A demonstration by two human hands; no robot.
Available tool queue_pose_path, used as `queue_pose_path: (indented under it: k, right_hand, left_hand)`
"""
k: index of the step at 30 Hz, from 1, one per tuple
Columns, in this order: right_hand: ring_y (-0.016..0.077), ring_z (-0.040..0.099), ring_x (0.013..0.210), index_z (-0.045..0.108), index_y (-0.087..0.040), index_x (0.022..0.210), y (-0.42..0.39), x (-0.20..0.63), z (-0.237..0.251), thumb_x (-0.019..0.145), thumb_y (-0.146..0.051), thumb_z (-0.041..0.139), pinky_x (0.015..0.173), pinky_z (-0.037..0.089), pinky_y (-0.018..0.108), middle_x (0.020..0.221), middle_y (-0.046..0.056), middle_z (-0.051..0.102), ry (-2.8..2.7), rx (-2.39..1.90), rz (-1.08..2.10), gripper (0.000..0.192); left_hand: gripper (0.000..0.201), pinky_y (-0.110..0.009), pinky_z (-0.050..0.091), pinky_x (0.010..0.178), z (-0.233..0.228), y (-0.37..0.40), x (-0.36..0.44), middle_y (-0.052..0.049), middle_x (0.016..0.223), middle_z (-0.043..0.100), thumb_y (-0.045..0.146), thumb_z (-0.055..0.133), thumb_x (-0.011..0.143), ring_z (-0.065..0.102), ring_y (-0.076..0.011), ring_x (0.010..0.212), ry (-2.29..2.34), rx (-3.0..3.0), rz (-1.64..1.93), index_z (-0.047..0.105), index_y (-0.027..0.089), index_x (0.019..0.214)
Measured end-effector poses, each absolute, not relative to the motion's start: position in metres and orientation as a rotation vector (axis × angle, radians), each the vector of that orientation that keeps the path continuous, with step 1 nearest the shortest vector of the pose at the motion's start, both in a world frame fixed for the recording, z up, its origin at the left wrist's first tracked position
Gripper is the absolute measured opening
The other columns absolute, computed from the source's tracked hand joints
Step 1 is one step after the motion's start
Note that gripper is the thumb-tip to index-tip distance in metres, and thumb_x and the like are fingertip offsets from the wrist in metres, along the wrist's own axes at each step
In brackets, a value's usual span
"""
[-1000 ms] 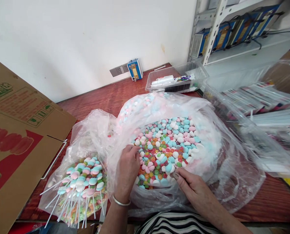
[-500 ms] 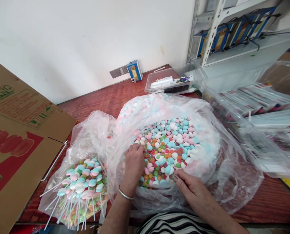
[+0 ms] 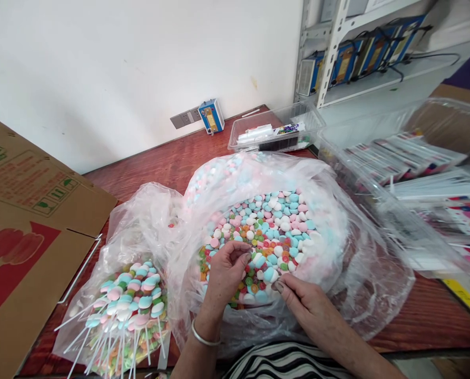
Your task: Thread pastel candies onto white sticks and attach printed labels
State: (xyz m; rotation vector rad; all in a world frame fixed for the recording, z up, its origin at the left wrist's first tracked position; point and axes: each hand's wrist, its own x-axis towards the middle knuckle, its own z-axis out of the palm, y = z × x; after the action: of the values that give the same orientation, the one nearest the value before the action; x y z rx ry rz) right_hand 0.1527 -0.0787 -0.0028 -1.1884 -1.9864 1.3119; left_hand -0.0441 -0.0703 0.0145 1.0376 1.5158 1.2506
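Wooden table [image 3: 187, 158], reddish, runs to the white wall. Cardboard box [image 3: 25, 221] lies flat on its left side. Stacked clear trays [image 3: 424, 179] of packaged sticks crowd the right. A smaller clear container [image 3: 276, 131] sits at the back, near the wall socket.

Centre: large plastic bag [image 3: 353, 263], mouth open, heaped with loose candies [image 3: 274, 226] — pink, blue, white, plus small green, red and orange ones. Just left of it, a smaller bag [image 3: 140, 231] holds finished lollipops [image 3: 130, 308], white sticks fanning toward the table edge.

Left hand [image 3: 225, 276] is inside the large bag's mouth, over the candies, fingers curled inward with the tips drawn together — whether they pinch a piece, cannot tell. Right hand [image 3: 306, 305] rests at the near rim of the bag, fingers loosely extended, thumb tip touching the candy heap; nothing gripped.
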Motion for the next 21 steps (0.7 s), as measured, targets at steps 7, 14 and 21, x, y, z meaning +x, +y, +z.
queue_pose_path:
  k: [7,14,21]
  right_hand:
    - [0.0150,0.056,0.064,0.050,-0.022,0.076,-0.082,0.151,-0.003,0.098,-0.025,0.035,0.060,0.041,0.024,0.071,-0.001,0.060,-2.050,-1.151,1.188,0.027]
    - [0.0183,0.062,0.068,0.054,-0.020,0.083,-0.072,0.151,0.008,0.094,-0.017,0.033,0.061,0.042,0.027,0.076,0.004,0.065,-2.216,-1.126,0.859,0.024]
    - [0.0254,0.071,0.081,0.060,-0.018,0.102,-0.061,0.161,0.009,0.100,-0.030,0.026,0.069,0.052,0.033,0.089,0.010,0.073,-2.178,-1.308,1.093,0.035]
  left_hand:
    - [0.023,-0.019,0.045,0.057,0.010,-0.068,-0.028,0.003,0.072,0.060,0.032,0.080,0.070,0.054,-0.0075,0.060,1.218,0.570,1.380,0.064,0.017,0.079]
    - [0.023,-0.033,0.052,0.082,0.029,-0.055,0.007,-0.005,0.092,0.062,0.033,0.068,0.080,0.063,-0.0166,0.084,0.852,0.297,1.482,0.067,0.015,0.094]
    - [0.027,-0.030,0.050,0.074,0.035,-0.043,0.031,-0.001,0.074,0.058,0.044,0.064,0.085,0.057,-0.0129,0.067,0.815,0.345,1.483,0.062,0.017,0.083]
